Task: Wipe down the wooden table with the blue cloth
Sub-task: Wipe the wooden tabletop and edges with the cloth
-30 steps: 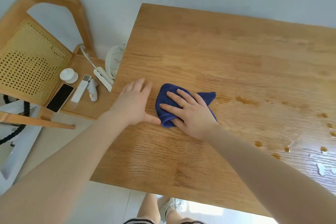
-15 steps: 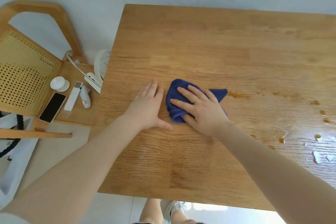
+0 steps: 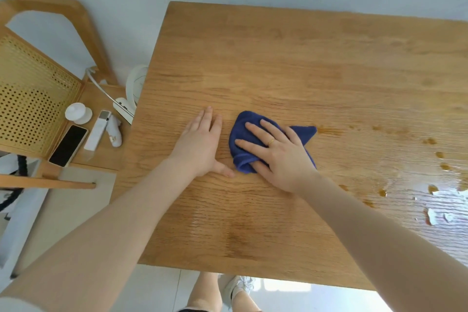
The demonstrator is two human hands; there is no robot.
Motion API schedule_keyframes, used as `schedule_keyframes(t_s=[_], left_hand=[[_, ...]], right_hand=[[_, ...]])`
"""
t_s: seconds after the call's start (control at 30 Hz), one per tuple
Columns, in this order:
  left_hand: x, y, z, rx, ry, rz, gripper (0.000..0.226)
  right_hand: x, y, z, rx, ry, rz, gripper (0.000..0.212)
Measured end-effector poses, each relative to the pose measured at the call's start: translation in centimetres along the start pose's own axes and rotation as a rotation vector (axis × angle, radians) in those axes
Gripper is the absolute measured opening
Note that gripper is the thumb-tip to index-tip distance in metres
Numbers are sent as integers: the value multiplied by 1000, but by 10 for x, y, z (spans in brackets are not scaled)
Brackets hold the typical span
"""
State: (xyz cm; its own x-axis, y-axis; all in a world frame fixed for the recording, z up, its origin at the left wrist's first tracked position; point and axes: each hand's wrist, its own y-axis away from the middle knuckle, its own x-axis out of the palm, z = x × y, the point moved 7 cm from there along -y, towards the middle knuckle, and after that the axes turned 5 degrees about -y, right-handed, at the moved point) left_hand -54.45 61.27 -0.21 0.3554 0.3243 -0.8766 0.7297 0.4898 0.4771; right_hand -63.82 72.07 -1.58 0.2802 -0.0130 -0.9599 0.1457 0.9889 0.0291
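The blue cloth (image 3: 244, 132) lies bunched on the wooden table (image 3: 291, 63), left of its middle. My right hand (image 3: 278, 154) presses flat on top of the cloth, fingers spread and pointing left, with a ring on one finger. My left hand (image 3: 200, 144) rests flat on the bare wood just left of the cloth, fingers together, thumb out toward the cloth, holding nothing. Brown wet spots (image 3: 430, 140) and a shiny wet patch (image 3: 445, 200) mark the table's right side.
A wooden chair (image 3: 38, 99) with a perforated back stands left of the table. On its seat lie a black phone (image 3: 68, 145), a white remote (image 3: 97, 129), a small white lid (image 3: 77, 113) and a white power strip (image 3: 124, 107). My legs and a shoe (image 3: 238, 289) show below the table's near edge.
Both hands and the cloth have shifted slightly to the right across the table, and the view has turned right with them. My left hand stays flat beside the cloth.
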Motion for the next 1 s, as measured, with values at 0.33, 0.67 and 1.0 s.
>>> schedule_keyframes(t_s=[0.33, 0.67, 1.0], left_hand=[[2, -1, -1, -1, -14, -15, 134], [4, -2, 2, 28, -3, -41, 134], [-4, 0, 1, 51, -13, -48, 132]], right_hand=[[-9, -14, -29, 294, 3, -92, 49], [-12, -41, -49, 377, -8, -20, 48], [6, 2, 22, 249, -41, -56, 48]])
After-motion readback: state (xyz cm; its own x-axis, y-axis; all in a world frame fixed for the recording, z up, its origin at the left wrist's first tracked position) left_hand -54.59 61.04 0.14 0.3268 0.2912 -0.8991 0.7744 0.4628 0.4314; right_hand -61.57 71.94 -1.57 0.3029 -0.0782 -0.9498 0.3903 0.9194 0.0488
